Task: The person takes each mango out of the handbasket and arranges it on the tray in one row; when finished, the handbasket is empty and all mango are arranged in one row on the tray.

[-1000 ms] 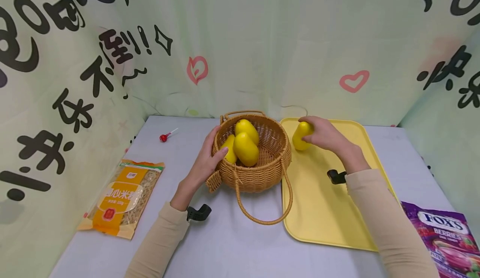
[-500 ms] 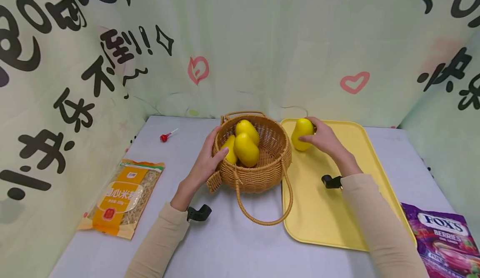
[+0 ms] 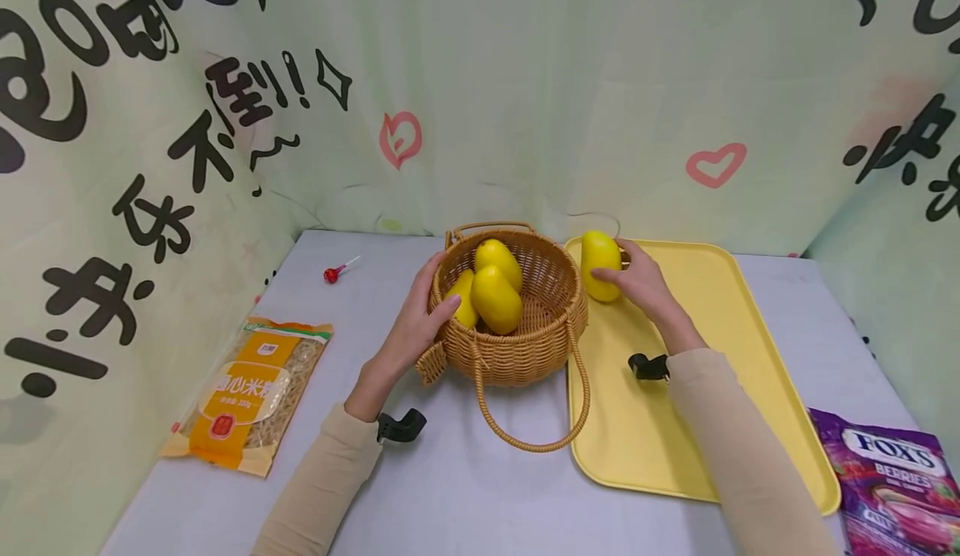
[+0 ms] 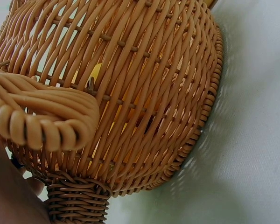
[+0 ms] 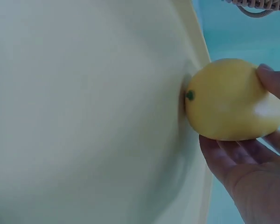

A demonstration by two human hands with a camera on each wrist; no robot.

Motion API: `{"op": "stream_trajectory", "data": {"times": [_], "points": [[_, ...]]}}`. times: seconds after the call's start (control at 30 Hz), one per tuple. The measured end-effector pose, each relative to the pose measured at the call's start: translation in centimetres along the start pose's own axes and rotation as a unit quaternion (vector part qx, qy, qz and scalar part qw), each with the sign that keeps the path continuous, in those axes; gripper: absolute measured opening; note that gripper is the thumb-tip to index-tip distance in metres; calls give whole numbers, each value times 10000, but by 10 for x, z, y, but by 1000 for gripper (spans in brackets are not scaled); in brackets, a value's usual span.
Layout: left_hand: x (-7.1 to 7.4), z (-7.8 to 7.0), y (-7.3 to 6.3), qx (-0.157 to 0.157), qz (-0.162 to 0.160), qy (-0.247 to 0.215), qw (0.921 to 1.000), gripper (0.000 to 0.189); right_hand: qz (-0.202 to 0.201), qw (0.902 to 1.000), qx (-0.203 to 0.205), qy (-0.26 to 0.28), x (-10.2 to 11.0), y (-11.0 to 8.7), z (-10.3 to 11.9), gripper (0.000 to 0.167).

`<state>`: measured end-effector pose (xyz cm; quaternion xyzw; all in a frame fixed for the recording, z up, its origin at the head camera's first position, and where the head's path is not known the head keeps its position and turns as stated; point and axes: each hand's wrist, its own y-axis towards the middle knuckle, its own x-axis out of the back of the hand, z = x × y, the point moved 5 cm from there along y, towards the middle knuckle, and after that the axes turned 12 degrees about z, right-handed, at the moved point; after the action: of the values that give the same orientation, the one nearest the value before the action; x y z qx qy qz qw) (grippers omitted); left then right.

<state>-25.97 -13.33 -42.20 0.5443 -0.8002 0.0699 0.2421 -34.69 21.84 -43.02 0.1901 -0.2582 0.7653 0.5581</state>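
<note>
A brown wicker basket (image 3: 517, 364) stands mid-table with three yellow mangoes (image 3: 497, 299) inside. My left hand (image 3: 412, 318) grips its left rim, the thumb lying over the edge. In the left wrist view the woven side of the basket (image 4: 144, 93) fills most of the picture, and that hand is largely hidden. To the right of the basket, my right hand (image 3: 643, 281) holds another mango (image 3: 602, 264) over the far left part of the yellow tray (image 3: 645, 423). The right wrist view has thumb and fingers around this mango (image 5: 231, 100), its green stem end close to the tray surface.
A rope handle (image 3: 536, 446) hangs from the basket's front, beside the tray's left edge. An orange snack bag (image 3: 247, 393) and a red lollipop (image 3: 333, 274) lie at left. A purple FOX'S bag (image 3: 888, 481) lies near right. Printed fabric surrounds the table.
My right hand has shifted slightly left with the mango, toward the basket. The left hand and the basket have stayed in place; the view has shifted a little.
</note>
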Motion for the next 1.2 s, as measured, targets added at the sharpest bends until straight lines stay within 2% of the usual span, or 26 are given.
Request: {"op": "stream_trajectory", "data": {"times": [0.3,0.7,0.9,1.2], "points": [[-1,0,1,-17,25,-12,10000,72,-259,9971,-196,690,-2,6,-6,76],[-3,-2,2,-28,53,-41,10000,71,-697,9958,-387,460,-4,6,-8,70],[-1,-1,2,6,19,-43,10000,72,-634,9951,-616,446,-5,4,-8,76],[0,0,0,-1,24,-90,10000,72,-330,9957,-789,355,-5,2,-3,76]]}}
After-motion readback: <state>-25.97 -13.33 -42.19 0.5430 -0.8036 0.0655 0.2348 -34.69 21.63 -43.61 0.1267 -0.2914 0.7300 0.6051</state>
